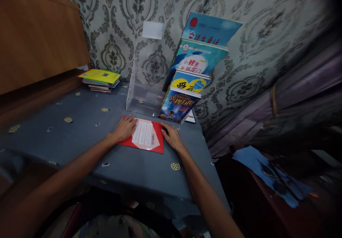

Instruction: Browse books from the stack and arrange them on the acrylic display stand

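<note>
In the head view I see a red book (146, 135) lying flat on the grey tablecloth (80, 119), just before a clear rack (144, 97) and standing books (188, 79). The left hand (126, 127) rests loosely palm-down over its left side, grasping nothing; the right hand (171, 137) curls at its right edge, though I can't tell whether it's pinching.

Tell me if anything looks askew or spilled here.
The yellow-topped book pile at the back left looks slightly untidy, its edges out of line. The red-covered book lies flat; no spill shows on the tablecloth.
</note>
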Demonstrator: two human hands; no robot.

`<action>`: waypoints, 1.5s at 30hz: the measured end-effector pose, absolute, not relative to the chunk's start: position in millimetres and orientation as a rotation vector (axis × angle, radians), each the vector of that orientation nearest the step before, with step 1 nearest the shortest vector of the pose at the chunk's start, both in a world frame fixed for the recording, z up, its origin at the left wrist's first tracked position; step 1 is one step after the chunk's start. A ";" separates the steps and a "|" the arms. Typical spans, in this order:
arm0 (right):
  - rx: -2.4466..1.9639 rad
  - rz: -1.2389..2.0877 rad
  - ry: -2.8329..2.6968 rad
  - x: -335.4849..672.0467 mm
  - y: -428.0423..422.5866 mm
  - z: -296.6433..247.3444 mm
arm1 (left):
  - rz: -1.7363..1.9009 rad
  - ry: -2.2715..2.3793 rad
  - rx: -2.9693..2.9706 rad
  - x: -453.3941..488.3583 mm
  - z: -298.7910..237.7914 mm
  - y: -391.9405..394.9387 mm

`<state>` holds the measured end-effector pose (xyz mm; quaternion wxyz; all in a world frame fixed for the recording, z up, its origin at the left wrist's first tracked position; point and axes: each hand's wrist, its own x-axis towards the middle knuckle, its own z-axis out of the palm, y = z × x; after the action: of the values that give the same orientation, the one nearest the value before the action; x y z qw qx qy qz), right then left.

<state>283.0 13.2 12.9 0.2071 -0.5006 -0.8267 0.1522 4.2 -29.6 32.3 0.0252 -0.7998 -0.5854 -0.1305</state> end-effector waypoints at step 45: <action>-1.192 0.766 -2.060 285.0 4.2 24.5 | -0.541 -1.718 -2.849 64.8 89.8 -74.3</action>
<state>285.0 4.2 24.5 0.3151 -0.4523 -0.7821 0.2906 64.8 -74.3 89.8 -0.1145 -0.8397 -0.5063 -0.1596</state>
